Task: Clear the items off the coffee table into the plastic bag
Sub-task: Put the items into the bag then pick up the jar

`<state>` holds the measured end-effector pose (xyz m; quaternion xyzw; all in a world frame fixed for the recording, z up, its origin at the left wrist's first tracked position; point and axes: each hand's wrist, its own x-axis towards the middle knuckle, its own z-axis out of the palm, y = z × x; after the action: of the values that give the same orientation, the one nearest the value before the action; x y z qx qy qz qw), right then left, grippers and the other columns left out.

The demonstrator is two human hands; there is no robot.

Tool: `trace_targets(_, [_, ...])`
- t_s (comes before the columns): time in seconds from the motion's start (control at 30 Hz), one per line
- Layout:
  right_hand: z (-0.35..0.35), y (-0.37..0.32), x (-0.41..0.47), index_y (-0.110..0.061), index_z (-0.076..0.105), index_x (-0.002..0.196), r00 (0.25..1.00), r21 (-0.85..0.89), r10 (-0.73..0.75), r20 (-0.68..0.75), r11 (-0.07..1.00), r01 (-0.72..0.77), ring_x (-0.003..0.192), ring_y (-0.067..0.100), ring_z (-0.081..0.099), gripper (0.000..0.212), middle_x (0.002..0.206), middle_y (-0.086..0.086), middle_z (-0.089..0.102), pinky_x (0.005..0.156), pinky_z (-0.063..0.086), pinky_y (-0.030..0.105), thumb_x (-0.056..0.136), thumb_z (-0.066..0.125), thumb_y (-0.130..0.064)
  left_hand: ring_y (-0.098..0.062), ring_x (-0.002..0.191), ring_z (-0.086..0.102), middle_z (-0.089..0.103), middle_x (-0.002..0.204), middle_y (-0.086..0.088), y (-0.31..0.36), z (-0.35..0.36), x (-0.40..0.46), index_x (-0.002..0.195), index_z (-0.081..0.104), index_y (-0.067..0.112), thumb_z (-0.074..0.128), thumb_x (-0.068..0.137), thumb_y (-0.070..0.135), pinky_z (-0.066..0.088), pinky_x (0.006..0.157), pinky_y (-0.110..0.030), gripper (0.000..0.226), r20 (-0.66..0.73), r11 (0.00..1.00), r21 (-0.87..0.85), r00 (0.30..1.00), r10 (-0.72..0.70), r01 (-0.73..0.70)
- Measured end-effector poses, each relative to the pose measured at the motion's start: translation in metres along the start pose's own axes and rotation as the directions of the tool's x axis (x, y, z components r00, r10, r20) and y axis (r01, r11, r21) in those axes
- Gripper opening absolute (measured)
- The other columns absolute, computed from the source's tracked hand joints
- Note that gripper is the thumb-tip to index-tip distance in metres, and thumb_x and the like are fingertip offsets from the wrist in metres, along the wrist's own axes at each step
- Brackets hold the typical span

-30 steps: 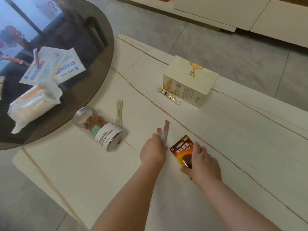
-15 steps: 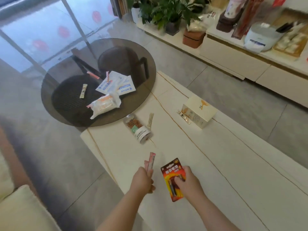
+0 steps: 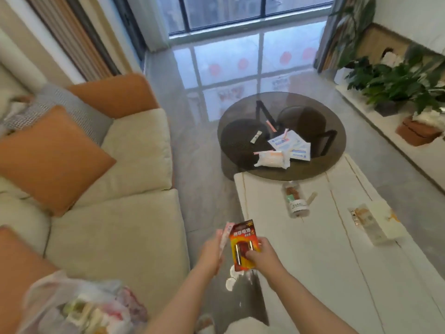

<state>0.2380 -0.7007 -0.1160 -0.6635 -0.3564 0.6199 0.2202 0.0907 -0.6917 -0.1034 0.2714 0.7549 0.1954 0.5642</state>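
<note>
While both your hands were full, you held them over the floor between sofa and counter.

Your right hand (image 3: 262, 255) had its fingers (image 3: 251, 256) closed on the lower part of a red battery pack (image 3: 243, 242), which stood upright beside the near left corner of the white counter (image 3: 337, 273). Your left hand (image 3: 212, 253) pinched a thin pink sachet (image 3: 225, 233) just beside the pack, touching or nearly touching it. The plastic bag (image 3: 72, 307), already holding things, sat on the sofa (image 3: 115, 232) at lower left, well apart from both hands. On the counter lay a clear jar (image 3: 295, 201) on its side with a small stick packet (image 3: 311, 198) just beside it, and a pale box (image 3: 375, 224) farther right. More packets (image 3: 289, 147) lay on the round glass table (image 3: 240, 131) beyond.
</note>
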Motion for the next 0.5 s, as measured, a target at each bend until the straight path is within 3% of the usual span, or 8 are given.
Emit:
trace_targets(0.03, [0.018, -0.006, -0.004, -0.012, 0.045, 0.120, 0.999, -0.038, -0.008, 0.034, 0.999, 0.010, 0.098, 0.022, 0.059, 0.038, 0.109, 0.007, 0.058, 0.074, 0.050, 0.025, 0.086, 0.057, 0.001, -0.012, 0.045, 0.034, 0.040, 0.057, 0.000, -0.007, -0.020, -0.005, 0.079, 0.053, 0.009, 0.034, 0.101, 0.042, 0.027, 0.031, -0.014, 0.044, -0.047, 0.993, -0.102, 0.997, -0.057, 0.052])
trace_targets(0.1, [0.054, -0.018, -0.013, -0.017, 0.045, 0.116, 0.994, -0.117, -0.007, 0.106, 0.993, 0.019, 0.096, 0.019, 0.060, 0.032, 0.105, 0.003, 0.059, 0.076, 0.052, 0.027, 0.089, 0.058, -0.005, -0.014, 0.042, 0.034, 0.044, 0.057, -0.004, -0.028, -0.062, -0.015, 0.078, 0.053, 0.011, 0.035, 0.099, 0.041, 0.026, 0.034, -0.015, 0.042, -0.138, 0.956, -0.270, 0.977, -0.161, 0.119])
trace_targets(0.23, [0.129, -0.034, -0.034, -0.015, 0.046, 0.110, 0.974, -0.187, 0.010, 0.224, 0.982, 0.033, 0.087, 0.020, 0.060, 0.026, 0.092, 0.000, 0.058, 0.074, 0.051, 0.029, 0.090, 0.057, -0.003, -0.019, 0.041, 0.041, 0.050, 0.058, -0.009, -0.086, -0.145, -0.027, 0.070, 0.053, 0.005, 0.034, 0.099, 0.049, 0.032, 0.044, -0.021, 0.055, -0.283, 0.884, -0.439, 0.908, -0.308, 0.163])
trace_targets(0.37, [0.208, -0.040, -0.053, -0.004, 0.050, 0.122, 0.947, -0.300, 0.054, 0.316, 0.953, 0.046, 0.080, 0.023, 0.062, 0.039, 0.098, 0.009, 0.061, 0.059, 0.051, 0.025, 0.085, 0.062, -0.001, -0.018, 0.037, 0.042, 0.048, 0.059, -0.010, -0.148, -0.217, -0.044, 0.073, 0.050, 0.004, 0.037, 0.099, 0.042, 0.034, 0.038, -0.018, 0.048, -0.290, 0.784, -0.609, 0.888, -0.357, 0.117])
trace_targets(0.43, [0.246, -0.040, -0.062, -0.002, 0.051, 0.121, 0.926, -0.341, 0.085, 0.367, 0.939, 0.049, 0.066, 0.015, 0.061, 0.037, 0.085, 0.006, 0.063, 0.048, 0.050, 0.021, 0.085, 0.061, -0.001, -0.016, 0.034, 0.040, 0.045, 0.052, -0.007, -0.173, -0.246, -0.056, 0.068, 0.049, 0.007, 0.035, 0.099, 0.040, 0.035, 0.039, -0.018, 0.048, -0.327, 0.781, -0.619, 0.880, -0.344, 0.075])
trace_targets(0.5, [0.282, -0.039, -0.070, -0.005, 0.052, 0.121, 0.909, -0.383, 0.110, 0.403, 0.922, 0.058, 0.063, 0.013, 0.060, 0.035, 0.077, 0.002, 0.062, 0.049, 0.051, 0.022, 0.087, 0.060, -0.005, -0.016, 0.042, 0.042, 0.047, 0.058, -0.007, -0.192, -0.271, -0.066, 0.073, 0.050, 0.009, 0.035, 0.101, 0.044, 0.039, 0.042, -0.021, 0.047, -0.359, 0.784, -0.619, 0.868, -0.344, 0.055])
